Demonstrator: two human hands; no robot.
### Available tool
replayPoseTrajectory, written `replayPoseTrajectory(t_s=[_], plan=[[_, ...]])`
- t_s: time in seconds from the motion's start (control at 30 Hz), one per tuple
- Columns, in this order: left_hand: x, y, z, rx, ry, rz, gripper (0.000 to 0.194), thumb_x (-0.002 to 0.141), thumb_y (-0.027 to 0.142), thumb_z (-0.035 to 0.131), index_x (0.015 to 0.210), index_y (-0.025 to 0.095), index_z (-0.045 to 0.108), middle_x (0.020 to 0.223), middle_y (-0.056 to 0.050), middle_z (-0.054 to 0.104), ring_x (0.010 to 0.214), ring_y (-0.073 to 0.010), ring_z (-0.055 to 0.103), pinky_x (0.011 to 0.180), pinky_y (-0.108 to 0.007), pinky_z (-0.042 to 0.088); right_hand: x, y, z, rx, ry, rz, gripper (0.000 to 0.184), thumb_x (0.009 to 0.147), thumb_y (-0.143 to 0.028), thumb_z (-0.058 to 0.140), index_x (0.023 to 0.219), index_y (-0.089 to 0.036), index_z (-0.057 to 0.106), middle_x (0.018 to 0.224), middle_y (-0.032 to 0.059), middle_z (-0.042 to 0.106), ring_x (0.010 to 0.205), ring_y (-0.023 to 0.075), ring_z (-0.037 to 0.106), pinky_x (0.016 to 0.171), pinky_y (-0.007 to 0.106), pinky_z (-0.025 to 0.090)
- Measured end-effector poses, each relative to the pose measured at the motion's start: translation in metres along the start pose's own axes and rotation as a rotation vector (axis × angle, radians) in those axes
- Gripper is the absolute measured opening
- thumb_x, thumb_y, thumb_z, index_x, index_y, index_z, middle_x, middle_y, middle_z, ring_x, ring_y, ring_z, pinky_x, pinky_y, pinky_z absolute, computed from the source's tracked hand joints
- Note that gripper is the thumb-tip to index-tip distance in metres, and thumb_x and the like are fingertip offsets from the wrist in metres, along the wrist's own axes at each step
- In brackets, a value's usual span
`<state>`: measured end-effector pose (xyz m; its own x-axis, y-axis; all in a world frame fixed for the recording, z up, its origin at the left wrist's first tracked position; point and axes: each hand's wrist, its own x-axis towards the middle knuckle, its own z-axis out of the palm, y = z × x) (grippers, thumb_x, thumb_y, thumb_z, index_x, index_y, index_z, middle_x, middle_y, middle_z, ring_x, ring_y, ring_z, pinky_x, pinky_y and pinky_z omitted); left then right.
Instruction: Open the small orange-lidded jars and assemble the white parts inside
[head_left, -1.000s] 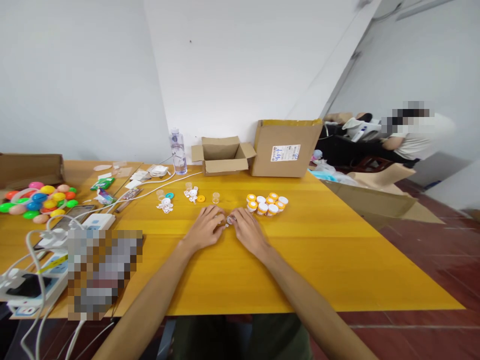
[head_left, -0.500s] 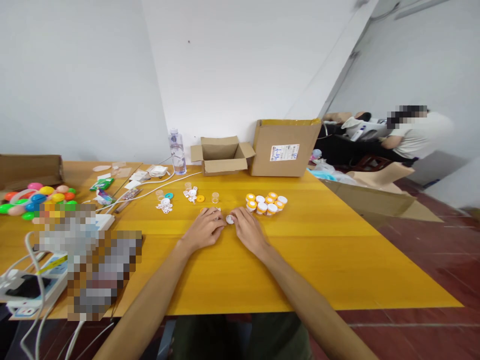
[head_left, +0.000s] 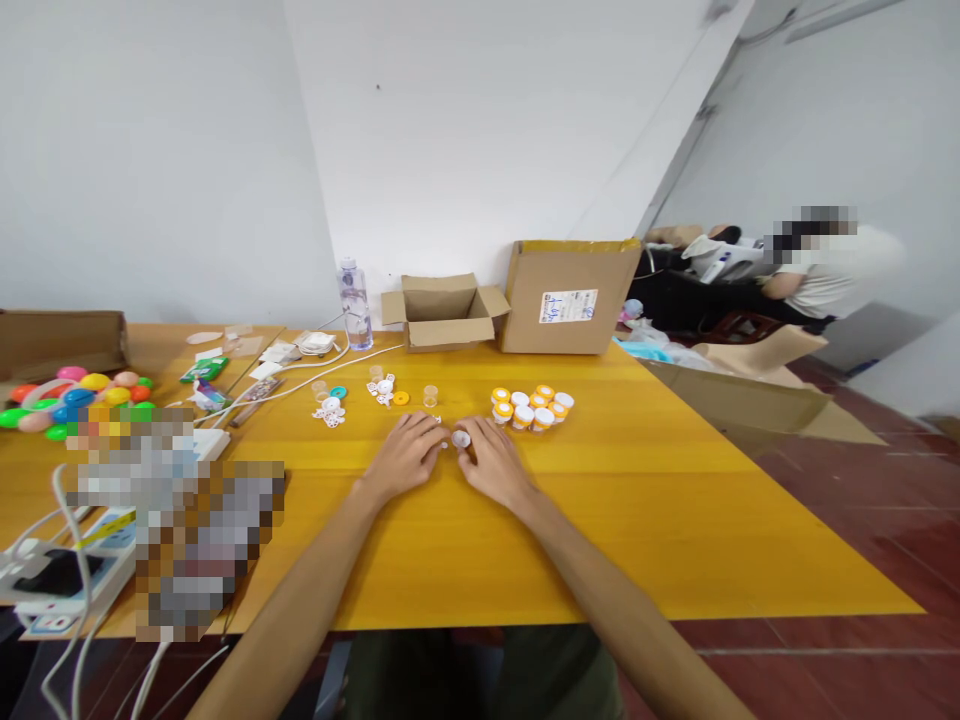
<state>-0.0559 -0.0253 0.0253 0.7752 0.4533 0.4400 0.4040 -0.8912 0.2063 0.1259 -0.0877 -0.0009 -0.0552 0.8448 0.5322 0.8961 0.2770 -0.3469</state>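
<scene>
My right hand (head_left: 491,462) pinches a small round white plastic cup (head_left: 461,439) between thumb and fingers, just above the yellow table. Close on its left, my left hand (head_left: 409,455) has its fingers curled, with a small white piece (head_left: 443,445) at the fingertips. More white bits (head_left: 437,420) peek out behind the left fingers, mostly hidden. Beyond the hands stands a clear plastic cylinder (head_left: 430,396). Right of it sits a cluster of small jars (head_left: 533,408) with orange and white tops.
Loose white parts with an orange ring (head_left: 401,398) and a teal ring (head_left: 338,393) lie at left. A water bottle (head_left: 355,305), an open carton (head_left: 442,332) and a larger box (head_left: 570,300) line the wall. Power strips (head_left: 112,560) and colourful plastic eggs (head_left: 75,400) occupy the left.
The white cup in my right hand has tilted so its open side shows more. A small white piece now shows at my left fingertips. Both hands stay nearly in place.
</scene>
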Motion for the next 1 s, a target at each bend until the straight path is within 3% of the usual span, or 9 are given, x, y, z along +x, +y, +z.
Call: replayPoseTrajectory(t_s=[0.17, 0.37, 1.0], plan=[[0.0, -0.005, 0.003, 0.004, 0.084, -0.071, 0.034, 0.092, 0.012, 0.044, 0.115, 0.027, 0.065, 0.104, -0.006, 0.068, 0.103, -0.0247, 0.057, 0.091, -0.041, 0.047, 0.0, 0.003, 0.001, -0.009, -0.001, -0.03, 0.023, 0.09, -0.013, 0.052, 0.108, -0.026, 0.06, 0.105, 0.0079, 0.07, 0.098, 0.0253, 0.064, 0.087, 0.039, 0.052], [-0.002, -0.013, 0.006, 0.029, 0.172, -0.17, 0.033, 0.09, 0.012, 0.045, 0.114, 0.024, 0.063, 0.107, -0.007, 0.065, 0.107, -0.0258, 0.057, 0.095, -0.043, 0.047, 0.0, 0.004, 0.0, 0.034, -0.01, -0.019, 0.02, 0.091, -0.015, 0.053, 0.107, -0.025, 0.06, 0.107, 0.0083, 0.07, 0.1, 0.0256, 0.064, 0.088, 0.039, 0.053], [-0.003, -0.018, 0.011, -0.001, 0.094, -0.147, 0.022, 0.093, 0.014, 0.047, 0.105, 0.025, 0.063, 0.11, -0.006, 0.065, 0.11, -0.0244, 0.055, 0.095, -0.043, 0.048, 0.003, 0.007, 0.002, 0.1, 0.142, 0.08, 0.013, 0.097, -0.023, 0.046, 0.101, -0.025, 0.058, 0.102, 0.0073, 0.069, 0.1, 0.0245, 0.064, 0.087, 0.038, 0.053]])
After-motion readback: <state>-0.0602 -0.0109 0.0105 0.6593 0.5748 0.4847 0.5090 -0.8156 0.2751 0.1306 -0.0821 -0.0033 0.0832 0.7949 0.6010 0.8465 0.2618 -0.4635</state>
